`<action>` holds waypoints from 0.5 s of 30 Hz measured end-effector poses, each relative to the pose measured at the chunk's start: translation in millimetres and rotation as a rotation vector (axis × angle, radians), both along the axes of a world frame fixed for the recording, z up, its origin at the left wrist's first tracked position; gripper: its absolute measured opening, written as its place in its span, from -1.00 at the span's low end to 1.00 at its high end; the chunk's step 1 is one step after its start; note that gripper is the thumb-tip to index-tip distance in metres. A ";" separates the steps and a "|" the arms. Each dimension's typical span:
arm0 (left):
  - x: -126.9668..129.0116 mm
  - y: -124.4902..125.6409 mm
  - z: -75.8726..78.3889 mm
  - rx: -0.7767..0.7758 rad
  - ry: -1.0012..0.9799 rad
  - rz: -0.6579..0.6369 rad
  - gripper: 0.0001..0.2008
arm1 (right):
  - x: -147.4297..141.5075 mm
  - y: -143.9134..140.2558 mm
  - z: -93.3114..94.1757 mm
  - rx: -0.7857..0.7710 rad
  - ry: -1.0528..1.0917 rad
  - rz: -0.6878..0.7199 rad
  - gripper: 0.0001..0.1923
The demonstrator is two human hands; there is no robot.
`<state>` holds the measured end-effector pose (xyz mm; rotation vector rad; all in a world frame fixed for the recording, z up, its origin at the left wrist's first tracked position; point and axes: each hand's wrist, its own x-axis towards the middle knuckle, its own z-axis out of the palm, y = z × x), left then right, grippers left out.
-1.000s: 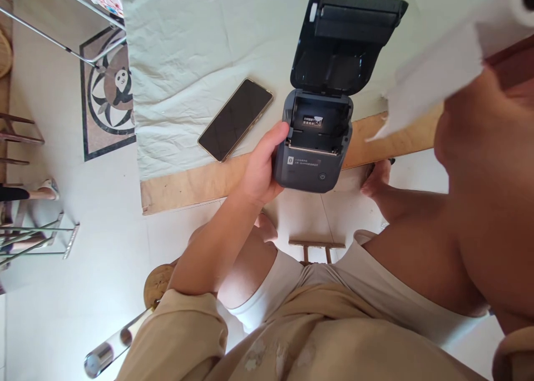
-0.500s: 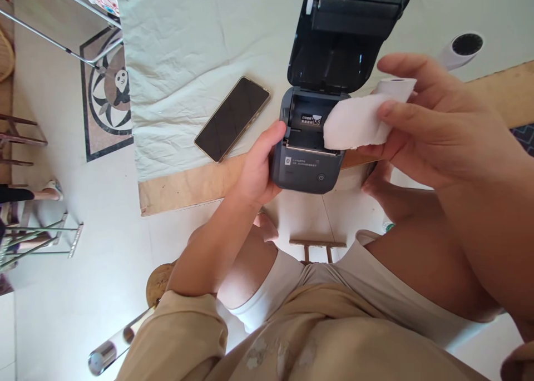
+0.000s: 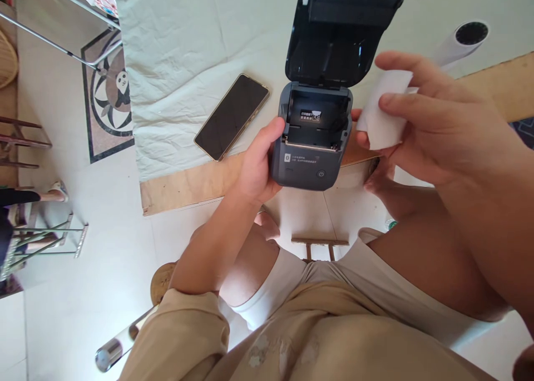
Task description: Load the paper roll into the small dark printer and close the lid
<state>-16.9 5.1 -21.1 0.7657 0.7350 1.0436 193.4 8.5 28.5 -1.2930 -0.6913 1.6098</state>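
Note:
My left hand (image 3: 261, 161) grips a dark grey label printer (image 3: 308, 167) by its left side. The printer's black lid (image 3: 334, 41) is swung up, and its paper bay (image 3: 319, 114) shows bare inside with a small printed sticker on its wall. To the right of the printer, my right hand (image 3: 434, 119) is closed on a roll of white paper (image 3: 384, 114), thumb on top and fingers beneath. The paper is apart from the printer, and its loose end lies close against the roll.
A smartphone (image 3: 232, 117) with a dark screen lies on the pale green cloth (image 3: 187, 47) left of the printer. A white cylinder with a black end (image 3: 471, 33) stands at the upper right. The table's wooden edge (image 3: 179, 189) runs near my knees. Metal stools and a person's foot show at far left.
My right hand has drawn the paper back from over the printer's bay, and the paper's loose flap no longer sticks out leftward. The left hand keeps the printer nearly still.

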 end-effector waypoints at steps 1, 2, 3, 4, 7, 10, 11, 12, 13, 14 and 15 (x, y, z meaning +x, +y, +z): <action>0.2 0.2 -0.1 -0.001 0.007 0.007 -0.53 | 2.0 0.7 -1.6 0.001 0.028 0.022 -0.42; 0.5 0.3 -0.2 -0.003 0.011 0.005 -0.52 | 4.1 1.7 -3.6 -0.003 0.059 0.050 -0.44; 0.9 0.3 -0.3 -0.007 0.013 -0.005 -0.50 | 6.0 2.6 -5.9 -0.011 0.090 0.082 -0.51; 1.2 0.2 -0.4 -0.008 0.010 -0.019 -0.49 | 7.4 3.3 -8.0 -0.016 0.112 0.100 -0.58; 1.9 -0.6 -0.4 -0.013 -0.004 -0.043 -0.47 | 7.3 1.4 -11.2 0.021 0.102 0.056 -0.69; 2.9 -1.8 0.4 -0.029 -0.005 -0.045 -0.49 | 4.8 -7.5 -8.4 0.210 -0.196 -0.062 -0.58; 3.4 -2.4 0.9 -0.027 -0.006 -0.037 -0.52 | 4.4 -11.2 -6.8 0.329 -0.366 -0.077 -0.51; 3.9 -2.9 1.5 -0.021 -0.006 -0.022 -0.54 | 4.3 -14.7 -5.1 0.476 -0.539 -0.070 -0.47; 4.5 -3.4 2.1 -0.016 -0.002 -0.003 -0.57 | 4.1 -17.7 -3.6 0.606 -0.660 -0.050 -0.44; 5.0 -4.0 2.6 -0.015 0.005 0.012 -0.60 | 3.7 -20.0 -2.5 0.683 -0.706 -0.010 -0.41; 5.4 -4.4 3.0 -0.020 0.014 0.020 -0.63 | 2.8 -21.4 -1.8 0.699 -0.686 0.043 -0.37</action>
